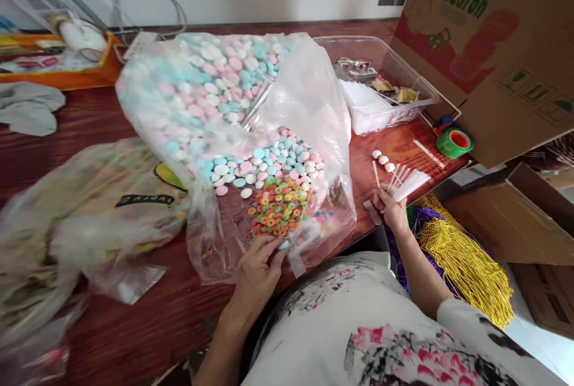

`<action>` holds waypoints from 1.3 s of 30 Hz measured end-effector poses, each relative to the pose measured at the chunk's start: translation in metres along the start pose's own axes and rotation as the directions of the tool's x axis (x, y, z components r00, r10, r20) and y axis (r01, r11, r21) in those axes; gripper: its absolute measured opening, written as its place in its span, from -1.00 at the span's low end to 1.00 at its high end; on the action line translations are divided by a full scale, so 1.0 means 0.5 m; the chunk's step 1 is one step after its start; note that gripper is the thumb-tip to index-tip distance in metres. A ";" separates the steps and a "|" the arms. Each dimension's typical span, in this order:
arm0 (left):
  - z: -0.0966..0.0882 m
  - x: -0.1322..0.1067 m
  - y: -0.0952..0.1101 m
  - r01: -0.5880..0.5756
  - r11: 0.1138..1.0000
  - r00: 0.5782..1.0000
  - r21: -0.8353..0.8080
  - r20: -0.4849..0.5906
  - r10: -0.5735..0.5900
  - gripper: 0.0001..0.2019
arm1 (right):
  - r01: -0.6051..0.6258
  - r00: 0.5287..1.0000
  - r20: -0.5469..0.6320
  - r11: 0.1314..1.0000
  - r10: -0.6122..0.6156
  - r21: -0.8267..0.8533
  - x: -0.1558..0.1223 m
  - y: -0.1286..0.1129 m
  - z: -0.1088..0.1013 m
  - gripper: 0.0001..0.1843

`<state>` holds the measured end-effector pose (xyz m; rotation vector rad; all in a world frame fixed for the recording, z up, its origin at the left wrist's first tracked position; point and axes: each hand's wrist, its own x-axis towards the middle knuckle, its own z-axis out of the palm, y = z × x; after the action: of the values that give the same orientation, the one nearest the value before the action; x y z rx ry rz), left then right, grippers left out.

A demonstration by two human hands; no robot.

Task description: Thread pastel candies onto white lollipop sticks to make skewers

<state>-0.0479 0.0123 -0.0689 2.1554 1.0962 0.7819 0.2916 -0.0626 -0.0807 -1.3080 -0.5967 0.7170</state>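
Left hand [259, 266] pinches one light, brittle candy [283, 245] at the pile's 6 o'clock; right hand [391, 210] grips thin sticks [406, 183] near their base.

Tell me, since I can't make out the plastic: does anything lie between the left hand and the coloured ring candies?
Nothing visible. The left hand rests at the near edge of the open clear bag, fingertips pinching a pale blue candy right beside the ring candies.
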 end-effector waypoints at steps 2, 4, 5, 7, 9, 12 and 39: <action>-0.016 0.000 0.022 0.079 0.992 0.997 -0.099 0.020 -0.078 -0.84 | 0.007 1.000 -0.015 0.999 -0.007 0.038 -0.011 -0.008 -0.004 -0.70; -0.037 0.004 0.036 0.175 0.949 0.984 -0.261 0.011 -0.178 -0.86 | 0.027 0.996 -0.088 0.997 -0.021 0.066 -0.016 -0.012 -0.011 -0.71; -0.050 0.010 0.037 0.228 0.908 0.969 -0.351 -0.008 -0.247 -0.85 | 0.045 0.994 -0.107 0.996 -0.036 0.082 -0.016 -0.011 -0.014 -0.70; -0.080 0.029 0.030 0.306 0.807 0.917 -0.505 -0.071 -0.392 -0.78 | 0.088 0.989 -0.129 0.990 -0.074 0.107 -0.014 -0.007 -0.018 -0.70; -0.112 0.061 0.013 0.322 0.753 0.864 -0.573 -0.147 -0.481 -0.72 | 0.107 0.987 -0.126 0.989 -0.094 0.097 -0.014 -0.003 -0.018 -0.73; -0.151 0.132 -0.021 0.309 0.803 0.842 -0.510 -0.245 -0.480 -0.74 | 0.108 0.985 -0.139 0.994 -0.103 0.026 -0.018 0.003 -0.011 -0.74; -0.096 0.262 -0.111 0.161 0.919 0.984 0.359 0.016 -0.178 -0.78 | 0.134 0.957 -0.245 0.986 -0.155 -0.102 -0.012 0.013 0.008 -0.77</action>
<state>-0.0458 0.1609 -0.0470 2.3155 1.4702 0.4746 0.2838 -0.0639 -0.0865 -1.3924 -0.5134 0.3998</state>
